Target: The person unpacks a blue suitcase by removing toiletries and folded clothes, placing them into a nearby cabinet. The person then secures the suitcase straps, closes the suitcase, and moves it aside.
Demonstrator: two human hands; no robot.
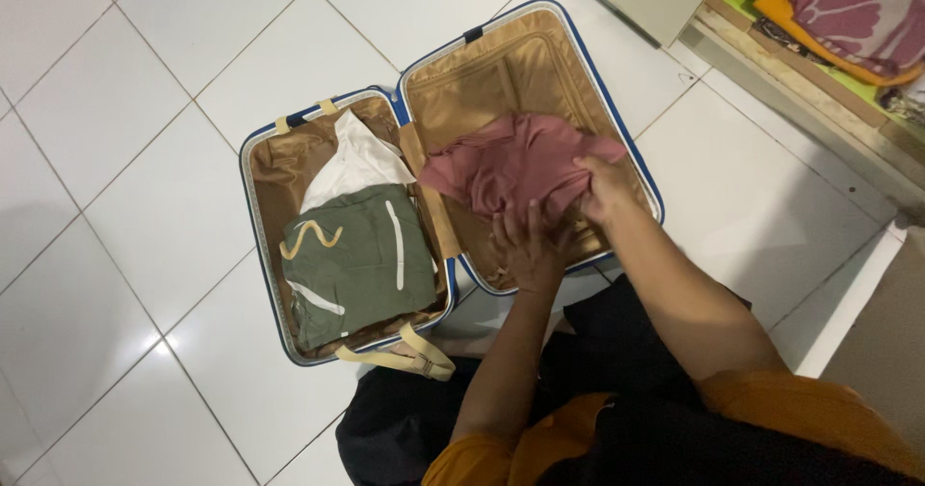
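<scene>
A blue hard-shell suitcase [252, 173] with tan lining lies wide open on the white tiled floor. In its right half lies a dusty pink garment [511, 163], bunched up. My left hand [528, 245] presses flat on the near edge of that garment. At the garment's right side my right hand [605, 185] grips the cloth. The left half holds a folded olive green garment [361, 260] with pale stripes and, behind it, a white garment [358, 163].
Tan straps with a buckle [409, 359] hang over the suitcase's near rim. A low wooden ledge [800, 81] at the upper right carries colourful fabric and a patterned cushion [853, 9]. My dark-clothed legs [597, 351] sit just in front of the case.
</scene>
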